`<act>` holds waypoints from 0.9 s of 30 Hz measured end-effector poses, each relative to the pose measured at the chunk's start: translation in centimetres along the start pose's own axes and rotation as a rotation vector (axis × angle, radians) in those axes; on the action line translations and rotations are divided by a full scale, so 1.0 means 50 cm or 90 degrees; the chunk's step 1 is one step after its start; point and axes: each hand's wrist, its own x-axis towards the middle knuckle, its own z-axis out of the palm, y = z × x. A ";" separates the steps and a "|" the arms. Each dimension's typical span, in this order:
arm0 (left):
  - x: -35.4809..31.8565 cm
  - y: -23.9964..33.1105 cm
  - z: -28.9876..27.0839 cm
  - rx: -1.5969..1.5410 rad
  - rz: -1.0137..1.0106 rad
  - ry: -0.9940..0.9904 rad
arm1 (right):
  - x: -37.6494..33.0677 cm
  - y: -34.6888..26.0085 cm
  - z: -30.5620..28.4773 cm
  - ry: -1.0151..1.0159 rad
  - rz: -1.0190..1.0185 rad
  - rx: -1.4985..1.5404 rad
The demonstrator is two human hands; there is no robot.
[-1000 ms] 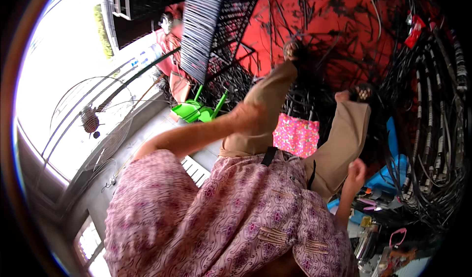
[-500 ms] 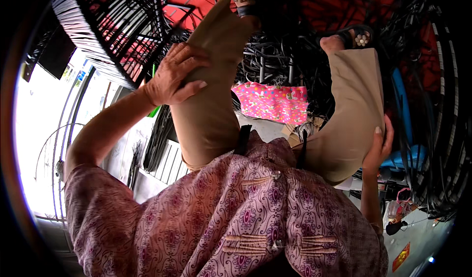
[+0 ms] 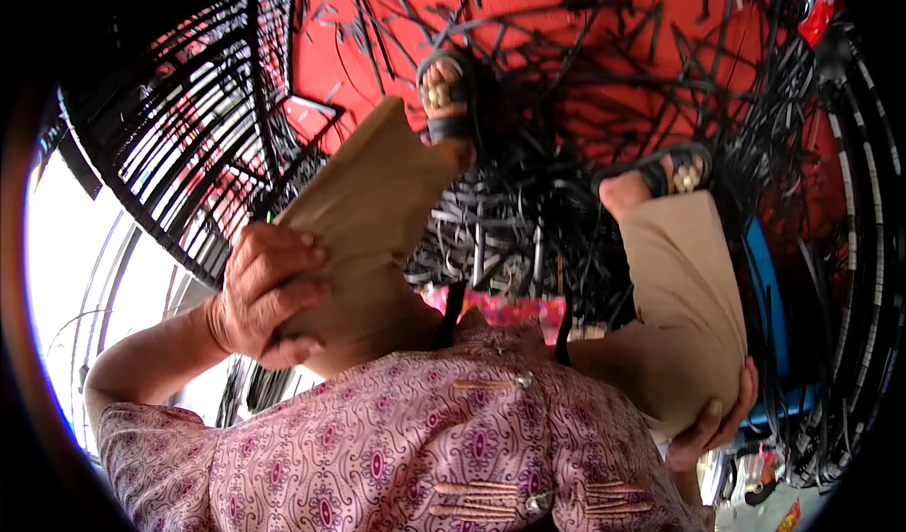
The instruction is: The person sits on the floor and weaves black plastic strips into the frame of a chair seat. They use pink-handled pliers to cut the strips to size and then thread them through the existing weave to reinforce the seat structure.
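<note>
My left hand point(image 3: 274, 291) rests on the left knee of my tan trousers point(image 3: 363, 220). Its fingers curve loosely over the cloth, somewhat apart, with nothing in them. On the outer side of the right knee lies my right hand point(image 3: 722, 419), fingers stretched along the fabric and partly hidden by the leg. Between my legs is a heap of black strips point(image 3: 491, 225). A pink patterned cloth point(image 3: 510, 307) shows just beyond my purple patterned shirt point(image 3: 377, 447), which covers part of it. Both feet wear dark sandals point(image 3: 444, 98) with flower-like ornaments.
A black slatted woven frame point(image 3: 203, 126) stands at the left. The red floor covering point(image 3: 528, 22) ahead is strewn with black strips. On the right are a blue object point(image 3: 766, 287) and long curved black strips point(image 3: 845, 277). Bright light comes from the far left.
The view has tilted forward, showing more of the red floor covering and less of the pink cloth. Both hands stay on my knees, the left one appearing lower and farther left.
</note>
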 end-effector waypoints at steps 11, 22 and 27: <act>-0.094 0.081 0.105 0.117 0.031 0.247 | -0.123 0.005 0.130 0.328 -0.185 0.027; -0.167 0.172 0.219 0.128 -0.002 0.525 | -0.157 0.118 0.139 0.447 -0.257 0.060; -0.191 0.181 0.234 0.160 0.002 0.539 | -0.166 0.120 0.142 0.456 -0.244 0.057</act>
